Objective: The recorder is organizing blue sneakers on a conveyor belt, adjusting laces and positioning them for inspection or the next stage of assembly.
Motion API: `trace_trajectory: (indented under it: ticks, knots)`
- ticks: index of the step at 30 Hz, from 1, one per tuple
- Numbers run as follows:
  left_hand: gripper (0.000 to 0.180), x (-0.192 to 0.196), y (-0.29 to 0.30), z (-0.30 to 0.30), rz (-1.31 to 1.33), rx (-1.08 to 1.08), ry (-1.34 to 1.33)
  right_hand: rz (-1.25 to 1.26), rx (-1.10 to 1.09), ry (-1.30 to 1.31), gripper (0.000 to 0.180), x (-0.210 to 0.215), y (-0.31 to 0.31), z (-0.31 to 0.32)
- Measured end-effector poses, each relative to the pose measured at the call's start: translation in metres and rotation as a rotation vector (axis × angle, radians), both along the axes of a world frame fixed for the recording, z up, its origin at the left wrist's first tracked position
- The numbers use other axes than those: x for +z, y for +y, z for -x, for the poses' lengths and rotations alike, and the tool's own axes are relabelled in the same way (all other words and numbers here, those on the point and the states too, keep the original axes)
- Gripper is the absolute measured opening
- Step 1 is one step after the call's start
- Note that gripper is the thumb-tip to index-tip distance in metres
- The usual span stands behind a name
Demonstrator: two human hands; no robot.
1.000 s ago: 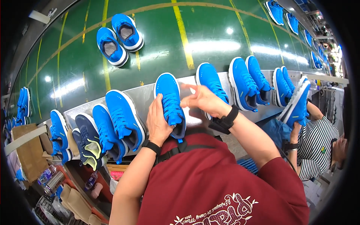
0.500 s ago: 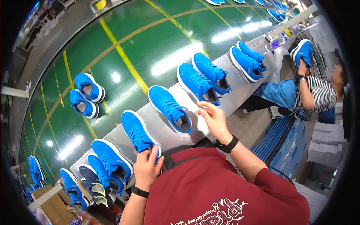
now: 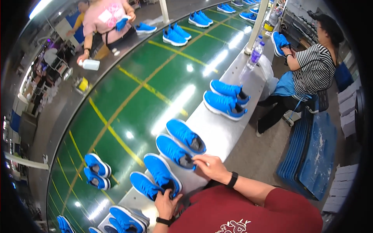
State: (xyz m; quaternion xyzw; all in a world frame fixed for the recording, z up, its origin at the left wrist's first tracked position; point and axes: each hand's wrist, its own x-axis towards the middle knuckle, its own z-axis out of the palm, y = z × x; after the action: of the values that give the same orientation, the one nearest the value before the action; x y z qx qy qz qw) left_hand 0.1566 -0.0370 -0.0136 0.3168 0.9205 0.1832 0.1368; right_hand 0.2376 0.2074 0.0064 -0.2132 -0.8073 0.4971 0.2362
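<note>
Blue sneakers with white soles stand along a metal ledge, toes toward the green belt. My left hand (image 3: 165, 205) is closed at the heel of a blue sneaker (image 3: 144, 185), its fingertips at the collar. Right against that shoe stands another blue sneaker (image 3: 160, 169). Further right, my right hand (image 3: 213, 167) pinches the heel of a third blue sneaker (image 3: 173, 149), with its thumb and fingers by the dark lining. A matching blue sneaker (image 3: 185, 134) lies alongside on the far side. Part of my left fingers is hidden by the shoe opening.
The green belt (image 3: 147, 112) carries more pairs, one pair (image 3: 96, 171) at left. A sneaker pair (image 3: 226, 100) and a plastic bottle (image 3: 255, 54) stand up the metal ledge (image 3: 217, 136). A striped-shirt co-worker (image 3: 314, 66) holds a sneaker; another person (image 3: 107, 23) works across the belt.
The view has swung up and right, bringing in the person across the belt. Two sneakers that stood apart in front of me are now side by side. My right hand has closed on a heel.
</note>
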Motion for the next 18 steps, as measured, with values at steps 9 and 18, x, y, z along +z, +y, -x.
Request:
trace_trajectory:
  ticks: [9, 18]
  knots:
    - [0.037, 0.038, 0.062, 0.133, -0.363, 0.498, -0.292, -0.119, -0.224, -0.255, 0.028, -0.077, 0.137, 0.0]
    - [0.055, 0.012, 0.194, 0.289, -0.141, 0.195, 0.25, -0.508, 0.061, -0.559, 0.044, -0.115, 0.138, 0.037]
